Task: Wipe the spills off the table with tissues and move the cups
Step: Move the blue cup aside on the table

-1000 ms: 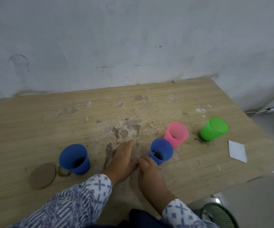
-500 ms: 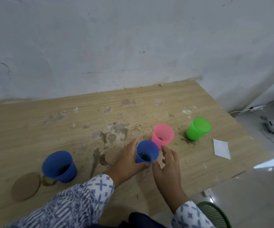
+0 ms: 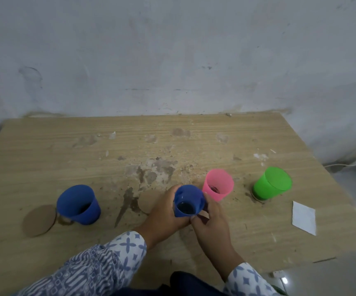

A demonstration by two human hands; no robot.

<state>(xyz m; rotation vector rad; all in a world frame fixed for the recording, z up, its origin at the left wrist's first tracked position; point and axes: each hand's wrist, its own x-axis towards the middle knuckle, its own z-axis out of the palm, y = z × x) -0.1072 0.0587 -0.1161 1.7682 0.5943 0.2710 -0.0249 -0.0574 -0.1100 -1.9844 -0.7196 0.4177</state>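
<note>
Both mitts are on the near blue cup (image 3: 189, 199) rn. The left hand (image 3: 164, 212) wraps its left side w/ fingers curled round the wall. The right hand (image 3: 212, 223) curls round the right side, thumb at the near edge, so it's squeezed from both sides.

That cup's got dark liquid in the bottom and its mouth leans toward the cam. Can't tell if its base is on the table (image 3: 194, 129) or just off it. It's at the front middle of the tabletop.

Right behind it, a bit to the right and prob almost touching, stands the pink cup (image 3: 217, 184). The green cup (image 3: 272, 185) is further right, apart, w/ brownish muck at its base.

A round cardboard coaster (image 3: 148, 201) pokes out just left of the left hand, next to a dark spill streak (image 3: 125, 201). The other blue cup (image 3: 77, 204) is well off to the left, sitting in a brown puddle (image 3: 65, 220), w/ a second coaster (image 3: 39, 221) right beside it.

A white tissue sheet (image 3: 303, 216) lies flat near the right edge. There are blotchy dried stains (image 3: 158, 167) mid-table.
</note>
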